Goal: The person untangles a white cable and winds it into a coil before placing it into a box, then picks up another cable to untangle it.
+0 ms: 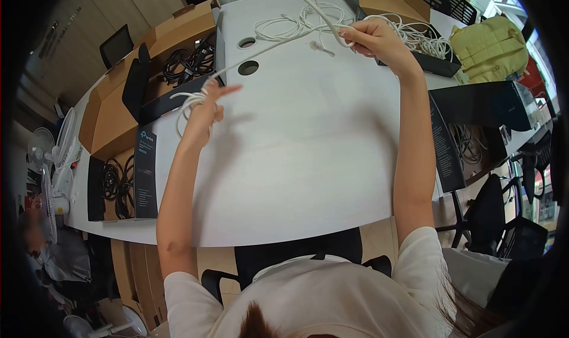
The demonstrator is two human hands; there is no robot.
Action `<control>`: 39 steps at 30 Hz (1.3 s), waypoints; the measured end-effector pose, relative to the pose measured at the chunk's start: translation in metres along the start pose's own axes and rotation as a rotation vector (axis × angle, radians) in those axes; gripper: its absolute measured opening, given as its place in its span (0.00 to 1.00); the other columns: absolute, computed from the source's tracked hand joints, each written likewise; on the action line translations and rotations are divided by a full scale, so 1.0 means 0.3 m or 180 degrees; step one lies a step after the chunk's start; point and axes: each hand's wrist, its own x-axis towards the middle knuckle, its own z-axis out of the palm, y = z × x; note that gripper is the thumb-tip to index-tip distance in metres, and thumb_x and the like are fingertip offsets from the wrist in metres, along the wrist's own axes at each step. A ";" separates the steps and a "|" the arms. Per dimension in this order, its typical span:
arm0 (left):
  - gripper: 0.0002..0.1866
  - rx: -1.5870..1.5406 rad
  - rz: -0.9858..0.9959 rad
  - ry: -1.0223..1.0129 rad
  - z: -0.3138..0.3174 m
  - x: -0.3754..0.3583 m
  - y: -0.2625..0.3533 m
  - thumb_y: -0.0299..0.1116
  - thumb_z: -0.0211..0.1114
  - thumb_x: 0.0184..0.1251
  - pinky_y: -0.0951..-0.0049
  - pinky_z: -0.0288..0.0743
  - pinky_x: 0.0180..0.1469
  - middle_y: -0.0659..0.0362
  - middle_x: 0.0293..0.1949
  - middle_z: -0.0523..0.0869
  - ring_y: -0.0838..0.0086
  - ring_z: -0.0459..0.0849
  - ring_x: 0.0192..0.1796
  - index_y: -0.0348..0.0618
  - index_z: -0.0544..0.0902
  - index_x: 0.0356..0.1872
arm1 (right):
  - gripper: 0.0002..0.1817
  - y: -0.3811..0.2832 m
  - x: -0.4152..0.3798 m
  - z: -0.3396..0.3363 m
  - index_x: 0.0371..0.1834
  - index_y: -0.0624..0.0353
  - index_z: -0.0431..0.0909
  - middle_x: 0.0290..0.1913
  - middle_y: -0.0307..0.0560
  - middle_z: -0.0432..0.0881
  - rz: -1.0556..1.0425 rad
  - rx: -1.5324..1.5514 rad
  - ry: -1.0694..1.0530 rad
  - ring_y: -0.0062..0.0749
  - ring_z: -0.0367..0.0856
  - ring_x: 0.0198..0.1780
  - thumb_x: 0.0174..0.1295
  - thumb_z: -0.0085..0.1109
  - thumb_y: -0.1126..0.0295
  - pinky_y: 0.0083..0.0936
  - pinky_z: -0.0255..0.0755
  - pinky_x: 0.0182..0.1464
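Observation:
My left hand (204, 114) is closed around a small coil of white cable (188, 95), with one finger stretched out to the right. From there the cable runs taut across the table toward my right hand (380, 43). My right hand pinches the same cable between thumb and fingers, and part of it rises in a loop toward the top edge of the view. Beyond the hands, more loose white cable (274, 30) lies in loops on the white table (290, 160). A cable end with a plug (322, 49) rests left of my right hand.
Open boxes with black cables stand at left: a larger box (155, 37) and a smaller box (146, 175). At right are a box of white cables (435, 62), a dark box with grey cables (447, 142) and a yellow-green bag (492, 49). Two round holes pierce the tabletop.

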 end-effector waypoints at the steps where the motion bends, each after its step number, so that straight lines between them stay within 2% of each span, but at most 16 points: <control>1: 0.33 -0.0469 0.0257 0.0413 0.005 0.007 0.036 0.60 0.43 0.66 0.85 0.65 0.25 0.53 0.59 0.72 0.84 0.63 0.19 0.40 0.69 0.56 | 0.17 -0.012 -0.006 0.010 0.22 0.61 0.81 0.14 0.32 0.68 -0.0072 0.0009 -0.0074 0.11 0.58 0.16 0.58 0.60 0.57 0.13 0.49 0.19; 5: 0.36 -0.1350 0.1076 0.1426 0.043 0.027 0.208 0.61 0.41 0.65 0.86 0.69 0.33 0.58 0.57 0.75 0.84 0.69 0.29 0.36 0.64 0.60 | 0.14 -0.056 -0.009 0.053 0.23 0.61 0.83 0.14 0.33 0.71 -0.0032 -0.0138 -0.0670 0.10 0.61 0.17 0.55 0.63 0.59 0.11 0.51 0.20; 6: 0.31 -0.1514 0.1286 0.1305 0.023 0.031 0.228 0.57 0.43 0.67 0.85 0.72 0.44 0.59 0.58 0.73 0.80 0.74 0.43 0.39 0.64 0.58 | 0.15 -0.068 -0.010 0.063 0.22 0.61 0.82 0.14 0.33 0.71 -0.0023 -0.0177 -0.0825 0.10 0.61 0.16 0.54 0.63 0.60 0.10 0.52 0.20; 7: 0.29 -0.1793 0.1507 0.1503 0.020 0.039 0.248 0.54 0.43 0.68 0.83 0.73 0.47 0.58 0.58 0.73 0.78 0.75 0.46 0.39 0.65 0.57 | 0.16 -0.065 -0.005 0.068 0.13 0.61 0.74 0.12 0.34 0.69 0.0081 -0.0265 -0.1024 0.11 0.60 0.14 0.53 0.64 0.65 0.10 0.51 0.17; 9: 0.21 -0.2362 0.1808 0.1827 0.005 0.044 0.277 0.48 0.45 0.70 0.76 0.72 0.53 0.59 0.53 0.77 0.71 0.77 0.52 0.42 0.67 0.54 | 0.16 -0.024 0.003 0.092 0.13 0.62 0.74 0.12 0.36 0.70 0.0075 -0.0353 -0.1120 0.13 0.62 0.13 0.52 0.65 0.65 0.12 0.52 0.17; 10: 0.22 -0.2618 0.1633 0.1707 -0.034 0.037 0.280 0.44 0.46 0.71 0.75 0.74 0.49 0.61 0.38 0.81 0.72 0.80 0.44 0.41 0.62 0.59 | 0.16 -0.029 0.008 0.104 0.13 0.62 0.74 0.12 0.37 0.71 0.0070 -0.0402 -0.1164 0.13 0.63 0.13 0.51 0.66 0.65 0.13 0.53 0.17; 13: 0.26 -0.3381 0.2164 0.0010 -0.153 -0.012 0.280 0.40 0.42 0.73 0.77 0.73 0.39 0.68 0.14 0.66 0.82 0.71 0.23 0.32 0.53 0.64 | 0.13 -0.001 0.024 0.114 0.15 0.62 0.77 0.12 0.40 0.74 0.0418 -0.1015 -0.0965 0.17 0.72 0.15 0.48 0.67 0.67 0.15 0.61 0.19; 14: 0.25 -0.3735 0.2229 -0.0631 -0.166 -0.044 0.304 0.37 0.38 0.74 0.79 0.70 0.35 0.68 0.12 0.64 0.86 0.69 0.20 0.30 0.52 0.65 | 0.12 0.025 0.032 0.119 0.16 0.62 0.78 0.12 0.40 0.75 0.0480 -0.1115 -0.0914 0.18 0.74 0.15 0.48 0.67 0.67 0.15 0.63 0.19; 17: 0.25 -0.3822 0.2080 -0.0975 -0.124 -0.155 0.401 0.34 0.35 0.75 0.81 0.64 0.28 0.68 0.10 0.64 0.87 0.65 0.14 0.30 0.46 0.67 | 0.13 0.104 0.074 0.140 0.31 0.62 0.79 0.21 0.45 0.80 0.0441 -0.1282 -0.0690 0.24 0.79 0.23 0.46 0.68 0.67 0.19 0.71 0.26; 19: 0.25 -0.3634 0.2008 -0.1280 -0.101 -0.200 0.432 0.33 0.34 0.74 0.81 0.63 0.28 0.69 0.09 0.64 0.87 0.64 0.12 0.30 0.45 0.67 | 0.24 0.106 0.081 0.151 0.46 0.60 0.74 0.30 0.49 0.81 0.0191 -0.1180 -0.0494 0.28 0.81 0.31 0.44 0.69 0.67 0.23 0.74 0.35; 21: 0.25 -0.3317 0.2121 -0.0889 -0.089 -0.227 0.447 0.33 0.34 0.74 0.82 0.63 0.27 0.68 0.09 0.64 0.88 0.64 0.11 0.30 0.45 0.67 | 0.41 0.067 0.067 0.160 0.62 0.56 0.64 0.42 0.52 0.81 -0.0226 -0.0916 -0.0302 0.33 0.81 0.40 0.41 0.71 0.67 0.28 0.75 0.46; 25: 0.25 -0.2860 0.2144 -0.0588 -0.078 -0.234 0.461 0.32 0.34 0.74 0.85 0.62 0.23 0.69 0.08 0.63 0.90 0.63 0.10 0.30 0.45 0.67 | 0.60 0.067 0.054 0.118 0.71 0.51 0.45 0.59 0.50 0.71 -0.0394 0.0396 -0.1329 0.40 0.71 0.59 0.32 0.76 0.63 0.34 0.58 0.65; 28: 0.25 -0.2558 0.2202 -0.0455 -0.065 -0.230 0.461 0.32 0.34 0.74 0.86 0.61 0.21 0.70 0.09 0.63 0.91 0.61 0.09 0.29 0.46 0.67 | 0.51 0.059 0.046 0.093 0.70 0.53 0.47 0.60 0.53 0.70 -0.1046 0.0864 -0.1545 0.40 0.66 0.63 0.44 0.71 0.62 0.32 0.61 0.63; 31: 0.24 -0.2017 0.2242 -0.0208 -0.033 -0.221 0.458 0.33 0.34 0.75 0.88 0.62 0.20 0.71 0.09 0.61 0.93 0.59 0.09 0.28 0.48 0.66 | 0.34 0.033 0.038 0.096 0.66 0.58 0.60 0.60 0.52 0.70 -0.0806 0.1555 -0.1248 0.39 0.66 0.63 0.55 0.60 0.63 0.30 0.59 0.64; 33: 0.24 -0.1474 0.2361 0.0177 -0.005 -0.210 0.448 0.33 0.34 0.75 0.90 0.61 0.20 0.72 0.10 0.59 0.94 0.56 0.11 0.27 0.50 0.65 | 0.27 0.038 0.042 0.073 0.62 0.64 0.63 0.60 0.56 0.69 -0.1008 0.1050 -0.1428 0.44 0.64 0.64 0.61 0.49 0.63 0.34 0.56 0.65; 39: 0.22 -0.1226 0.2702 0.1258 -0.022 -0.164 0.418 0.33 0.36 0.75 0.90 0.62 0.21 0.71 0.12 0.57 0.93 0.54 0.13 0.29 0.58 0.63 | 0.25 0.042 0.037 0.054 0.58 0.71 0.66 0.55 0.57 0.73 -0.0966 0.1900 -0.1381 0.45 0.67 0.62 0.65 0.44 0.61 0.35 0.58 0.64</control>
